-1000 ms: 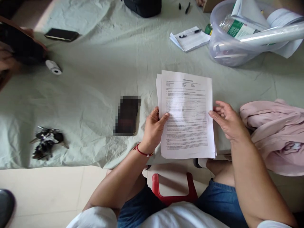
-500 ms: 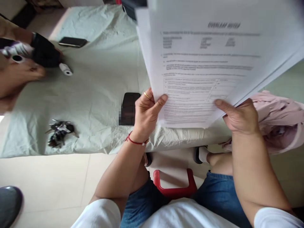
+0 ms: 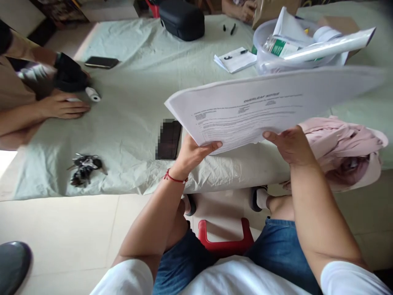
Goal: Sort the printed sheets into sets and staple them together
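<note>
A stack of printed paper sheets (image 3: 245, 108), headed "Overleaf Notes", is held over the near edge of the covered table. My left hand (image 3: 196, 153) is closed on its lower left corner, thumb on the printed face and fingers behind. On the lower right edge my right hand (image 3: 290, 143) grips the same stack, thumb on top, its other fingers mostly hidden. The sheets tilt away from me, nearly flat. Just left of my left hand lies a dark phone (image 3: 170, 139), and a pink cloth item (image 3: 346, 143) sits right of my right hand.
Keys (image 3: 86, 168) lie at the near left. Another person's hand (image 3: 66, 105) rests by a paper roll (image 3: 93, 94) and a second phone (image 3: 101, 62). Farther back are a black case (image 3: 182, 19), a notepad (image 3: 236, 60) and a filled plastic tub (image 3: 260, 57). A red stool (image 3: 225, 246) is below me.
The stack has dropped from nearly upright to a flatter tilt, uncovering the tub, notepad and case behind it. Both my hands keep their grip. The other person's hand has shifted right.
</note>
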`<action>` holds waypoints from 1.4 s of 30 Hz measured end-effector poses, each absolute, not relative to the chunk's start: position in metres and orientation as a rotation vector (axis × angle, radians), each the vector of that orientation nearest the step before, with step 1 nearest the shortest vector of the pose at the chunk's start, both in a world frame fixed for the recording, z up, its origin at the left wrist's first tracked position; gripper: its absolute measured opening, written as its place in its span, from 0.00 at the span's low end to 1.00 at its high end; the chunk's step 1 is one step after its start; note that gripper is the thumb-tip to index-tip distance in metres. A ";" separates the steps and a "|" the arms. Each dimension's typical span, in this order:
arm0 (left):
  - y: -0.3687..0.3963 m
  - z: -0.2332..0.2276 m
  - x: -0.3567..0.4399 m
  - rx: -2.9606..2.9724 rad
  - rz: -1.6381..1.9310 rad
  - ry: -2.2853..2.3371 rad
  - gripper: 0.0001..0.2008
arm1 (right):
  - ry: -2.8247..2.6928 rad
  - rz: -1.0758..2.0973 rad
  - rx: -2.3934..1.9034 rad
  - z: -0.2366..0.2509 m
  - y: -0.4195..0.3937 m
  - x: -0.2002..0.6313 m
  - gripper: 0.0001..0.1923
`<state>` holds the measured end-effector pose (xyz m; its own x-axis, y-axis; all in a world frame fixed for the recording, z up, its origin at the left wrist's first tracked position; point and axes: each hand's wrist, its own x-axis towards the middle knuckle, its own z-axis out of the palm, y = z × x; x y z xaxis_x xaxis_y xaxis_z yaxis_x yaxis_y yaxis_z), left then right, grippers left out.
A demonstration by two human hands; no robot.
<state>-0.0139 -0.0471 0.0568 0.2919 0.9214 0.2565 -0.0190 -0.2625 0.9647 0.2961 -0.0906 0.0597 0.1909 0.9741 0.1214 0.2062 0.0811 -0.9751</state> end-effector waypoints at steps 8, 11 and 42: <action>-0.048 0.056 -0.005 1.541 1.038 0.869 0.25 | -1.263 0.969 -1.309 0.064 -0.094 0.289 0.37; -0.047 0.055 -0.006 1.570 0.989 0.823 0.25 | -1.294 1.106 -1.225 0.066 -0.094 0.289 0.41; -0.043 0.043 -0.016 1.013 1.040 0.963 0.29 | -1.007 1.448 -1.333 0.050 -0.094 0.287 0.26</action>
<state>-0.0163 -0.0431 0.0426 0.2257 0.9643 -0.1386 -0.2123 0.1876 0.9590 0.2874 -0.0940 0.0498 -0.0162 0.9640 -0.2653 -0.0870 -0.2656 -0.9601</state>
